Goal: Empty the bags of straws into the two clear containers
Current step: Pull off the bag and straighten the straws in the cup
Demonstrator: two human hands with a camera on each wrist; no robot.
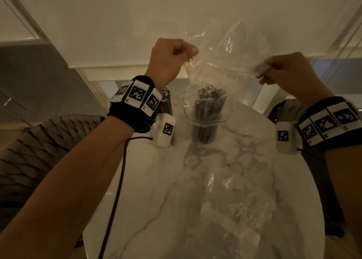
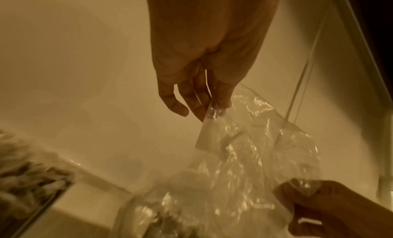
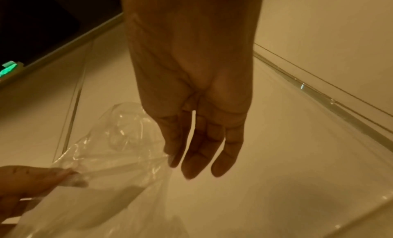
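Both hands hold a clear plastic bag (image 1: 225,63) upside down high above the table. My left hand (image 1: 176,53) pinches its left corner and my right hand (image 1: 274,70) pinches its right corner. The bag's mouth hangs over a clear container (image 1: 204,125) packed with dark straws (image 1: 207,110). A second clear container (image 1: 166,100) with straws stands to its left, mostly hidden behind my left wrist. In the left wrist view the left hand (image 2: 212,105) pinches the bag (image 2: 244,157) between thumb and fingers. In the right wrist view the right hand (image 3: 172,155) pinches the bag (image 3: 110,157).
A round white marble table (image 1: 156,209) holds the containers. An empty crumpled clear bag (image 1: 231,204) lies flat on the table nearer to me. A grey quilted chair (image 1: 39,151) stands at the left. A black cable (image 1: 119,190) hangs from my left wristband.
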